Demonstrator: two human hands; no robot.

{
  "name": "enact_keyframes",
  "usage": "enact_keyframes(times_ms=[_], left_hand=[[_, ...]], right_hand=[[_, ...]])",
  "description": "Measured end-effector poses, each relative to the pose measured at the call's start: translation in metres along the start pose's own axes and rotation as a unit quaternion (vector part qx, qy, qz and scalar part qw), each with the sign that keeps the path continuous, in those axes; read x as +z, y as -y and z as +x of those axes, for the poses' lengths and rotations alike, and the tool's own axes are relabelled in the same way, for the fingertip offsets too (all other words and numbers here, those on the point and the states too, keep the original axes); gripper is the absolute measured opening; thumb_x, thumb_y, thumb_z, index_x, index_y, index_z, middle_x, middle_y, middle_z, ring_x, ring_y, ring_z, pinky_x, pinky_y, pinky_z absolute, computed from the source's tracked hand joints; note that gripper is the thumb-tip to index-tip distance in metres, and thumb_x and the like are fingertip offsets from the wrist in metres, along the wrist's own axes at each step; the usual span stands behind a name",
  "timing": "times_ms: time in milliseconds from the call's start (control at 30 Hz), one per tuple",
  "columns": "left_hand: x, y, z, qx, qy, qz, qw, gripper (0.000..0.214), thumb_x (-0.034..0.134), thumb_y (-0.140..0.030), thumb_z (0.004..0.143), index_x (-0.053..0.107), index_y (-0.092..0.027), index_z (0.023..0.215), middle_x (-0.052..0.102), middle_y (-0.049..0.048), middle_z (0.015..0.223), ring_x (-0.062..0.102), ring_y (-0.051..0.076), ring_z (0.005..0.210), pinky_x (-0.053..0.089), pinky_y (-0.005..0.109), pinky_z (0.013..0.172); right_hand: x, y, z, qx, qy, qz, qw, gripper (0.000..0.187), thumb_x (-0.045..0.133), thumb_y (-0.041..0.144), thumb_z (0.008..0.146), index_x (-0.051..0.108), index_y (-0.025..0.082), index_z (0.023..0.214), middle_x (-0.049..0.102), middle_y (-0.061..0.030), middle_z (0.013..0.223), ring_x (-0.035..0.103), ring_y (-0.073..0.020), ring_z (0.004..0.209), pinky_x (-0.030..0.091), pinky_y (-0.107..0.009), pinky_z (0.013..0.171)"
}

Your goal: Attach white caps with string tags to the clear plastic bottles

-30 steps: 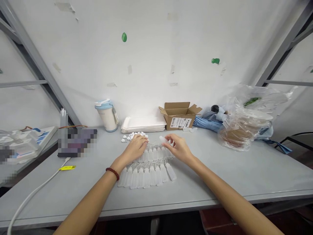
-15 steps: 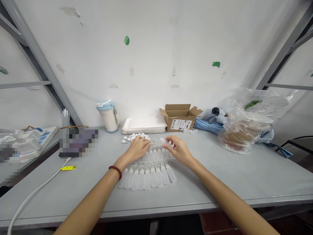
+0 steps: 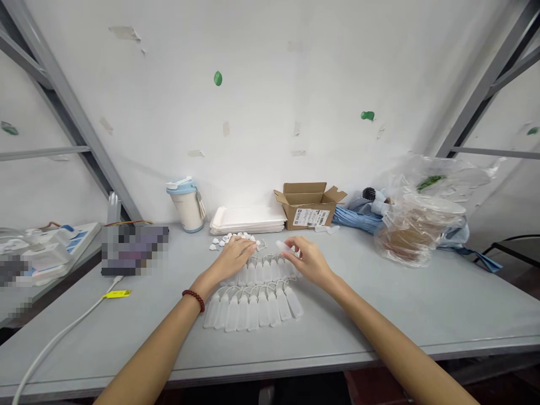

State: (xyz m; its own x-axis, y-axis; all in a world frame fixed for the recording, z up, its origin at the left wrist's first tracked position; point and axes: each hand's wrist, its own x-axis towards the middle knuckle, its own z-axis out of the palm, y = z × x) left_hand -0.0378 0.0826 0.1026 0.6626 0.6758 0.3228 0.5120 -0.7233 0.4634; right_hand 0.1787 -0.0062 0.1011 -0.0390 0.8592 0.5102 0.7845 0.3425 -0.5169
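My right hand (image 3: pixel 310 260) pinches a small translucent white plastic tube (image 3: pixel 282 246) between thumb and fingers, above the table. Palm down, my left hand (image 3: pixel 237 256) has its fingers stretched out at the near edge of a pile of small white caps (image 3: pixel 216 243). A thin white cord loop (image 3: pixel 263 245) shows beside its fingertips; the underside of this hand is hidden. Below both hands, similar tubes with white cord loops lie side by side in two rows, a back row (image 3: pixel 265 273) partly covered by my left hand and a front row (image 3: pixel 253 312).
At the back stand a blue-lidded cup (image 3: pixel 188 208), a stack of white trays (image 3: pixel 248 219) and an open cardboard box (image 3: pixel 310 211), with loose tubes (image 3: pixel 327 229) before it. A plastic-wrapped spool (image 3: pixel 422 230) is at right. A white cable (image 3: pixel 71 323) crosses the left side.
The camera view has shifted slightly. My left hand has drawn back a little to the left; my right hand still holds the tube in nearly the same place.
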Motion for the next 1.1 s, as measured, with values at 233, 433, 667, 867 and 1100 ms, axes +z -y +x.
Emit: enact_keyframes(times_ms=[233,433,667,867,1100], left_hand=[[0.002,-0.003,0.004,0.006,0.058,0.004,0.998,0.045,0.026,-0.046,0.092,0.062,-0.025,0.108,0.059,0.0030,0.119,0.037,0.026,0.117,0.025,0.047,0.101],[0.000,-0.002,0.004,-0.005,0.069,0.005,0.998,0.044,0.029,-0.049,0.090,0.063,-0.026,0.106,0.059,0.0029,0.119,0.039,0.028,0.115,0.024,0.052,0.100],[-0.010,-0.010,0.001,-0.078,-0.017,-0.252,0.964,0.055,0.027,-0.055,0.089,0.058,-0.019,0.117,0.051,0.0067,0.131,0.037,0.024,0.126,0.026,0.041,0.105],[-0.017,-0.044,-0.010,-0.047,0.072,-0.561,0.823,0.063,0.022,-0.058,0.089,0.056,-0.015,0.121,0.040,0.0074,0.141,0.025,0.026,0.134,0.019,0.042,0.110],[-0.013,-0.057,-0.016,-0.033,0.112,-0.586,0.802,0.056,0.026,-0.053,0.091,0.054,-0.018,0.124,0.034,0.0034,0.144,0.017,0.024,0.137,0.012,0.040,0.114]], right_hand=[[-0.001,0.002,0.001,-0.001,0.000,-0.009,1.000,0.016,0.054,0.034,0.083,0.055,0.020,0.090,0.062,-0.0056,0.087,0.054,-0.0184,0.078,0.042,-0.028,0.060],[0.000,-0.001,0.002,-0.010,-0.005,-0.009,1.000,0.015,0.055,0.034,0.083,0.055,0.020,0.089,0.062,-0.0048,0.084,0.054,-0.0181,0.076,0.042,-0.028,0.061],[0.001,-0.001,0.002,0.009,0.003,-0.005,1.000,0.016,0.055,0.035,0.083,0.056,0.020,0.088,0.061,-0.0050,0.083,0.054,-0.0178,0.075,0.042,-0.027,0.060],[0.001,0.011,-0.001,0.012,0.013,0.098,0.995,0.022,0.058,0.038,0.079,0.057,0.020,0.092,0.061,-0.0030,0.080,0.055,-0.0149,0.070,0.045,-0.026,0.057],[0.007,0.024,-0.005,0.041,0.010,0.195,0.980,0.024,0.060,0.037,0.078,0.055,0.021,0.095,0.059,-0.0012,0.076,0.055,-0.0138,0.065,0.046,-0.027,0.057]])
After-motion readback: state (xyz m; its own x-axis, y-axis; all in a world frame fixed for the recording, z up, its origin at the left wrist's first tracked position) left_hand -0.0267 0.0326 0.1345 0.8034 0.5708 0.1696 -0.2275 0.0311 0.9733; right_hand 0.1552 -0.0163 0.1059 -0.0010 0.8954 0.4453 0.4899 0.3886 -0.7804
